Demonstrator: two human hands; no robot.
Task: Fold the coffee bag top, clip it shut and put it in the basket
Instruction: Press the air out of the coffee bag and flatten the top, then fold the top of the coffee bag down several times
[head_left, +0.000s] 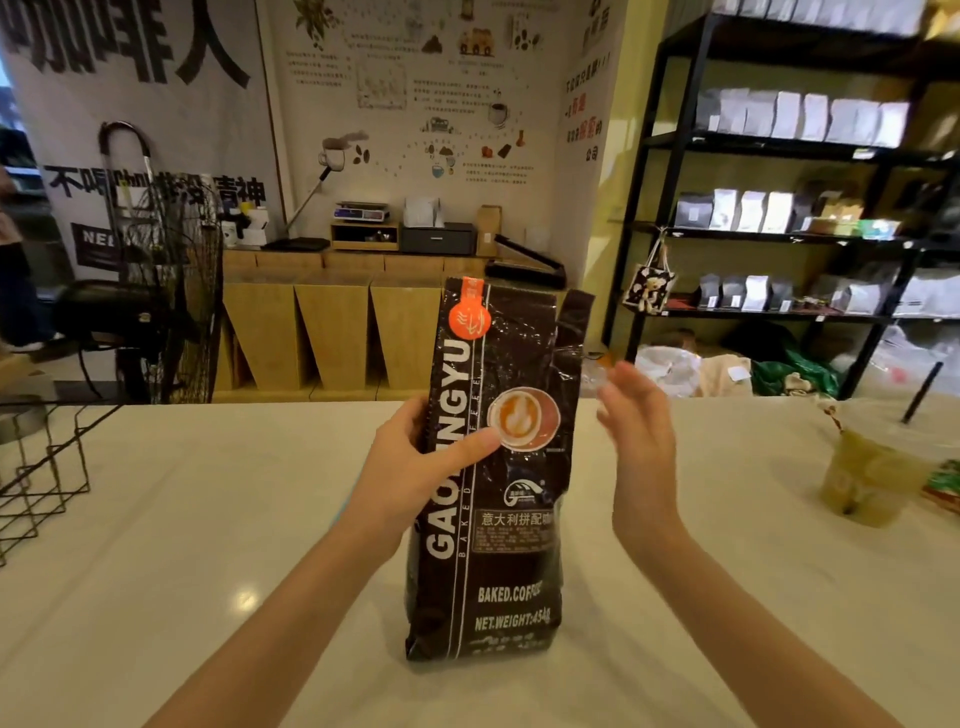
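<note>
- My left hand (415, 457) grips the bag (493, 493), upright on the table (208, 519), top unfolded.
- My right hand (636, 431) hangs beside it, fingers spread, empty.
- Basket (41, 467) sits far left.

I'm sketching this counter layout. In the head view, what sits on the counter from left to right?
wire basket → left hand → coffee bag → right hand → iced drink cup

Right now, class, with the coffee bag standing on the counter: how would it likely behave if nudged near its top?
The coffee bag is tall on a narrow base, so it would probably tip without the left hand steadying it. Its crinkled upper part looks slack and would likely flop or fold. The glossy film may be slippery.
</note>
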